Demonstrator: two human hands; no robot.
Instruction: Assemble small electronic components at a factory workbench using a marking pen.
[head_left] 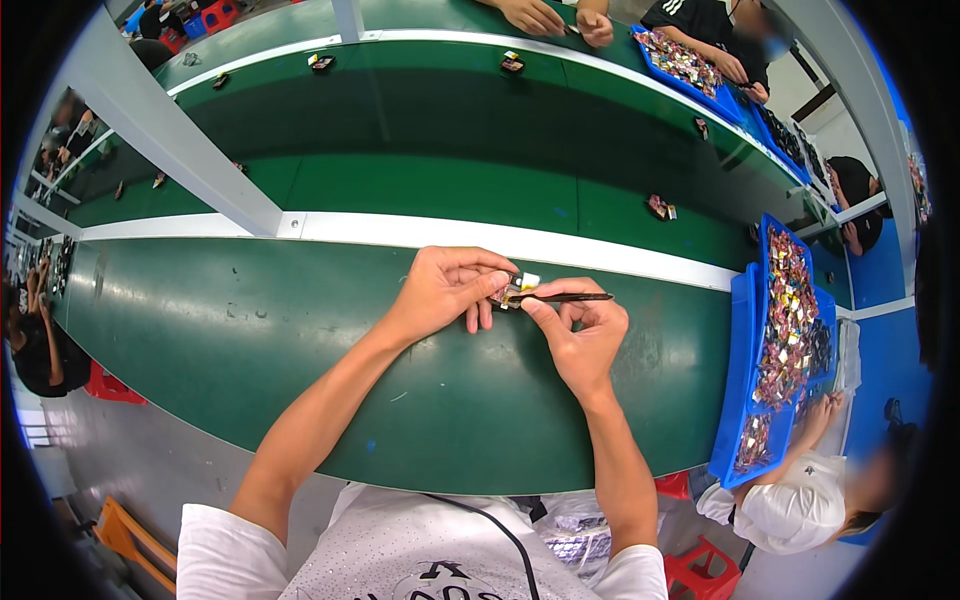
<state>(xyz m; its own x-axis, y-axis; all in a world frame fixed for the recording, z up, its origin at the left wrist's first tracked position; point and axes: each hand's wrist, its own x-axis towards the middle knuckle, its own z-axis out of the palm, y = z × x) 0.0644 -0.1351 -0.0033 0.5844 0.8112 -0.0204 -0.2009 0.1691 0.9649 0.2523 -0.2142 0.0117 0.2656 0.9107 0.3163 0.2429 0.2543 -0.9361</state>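
Note:
Over the green tabletop (300, 330), my left hand (437, 288) grips a small black part (513, 280) with a white-and-yellow piece (530, 282) at its upper edge. Its fingers partly hide the part, and finer details are too small to tell. My right hand (587, 340) is closed around dark tweezers (575, 297), held nearly level. Their tip meets the part near my left thumb, where some reddish bits show.
Blue trays (741, 345) heaped with small wired pieces (785, 320) stand at the right. Past a white rail (480, 235), a green belt (420, 190) carries scattered small parts (657, 207). Grey posts (175, 125) rise at the left. Other people work across the belt and at both sides.

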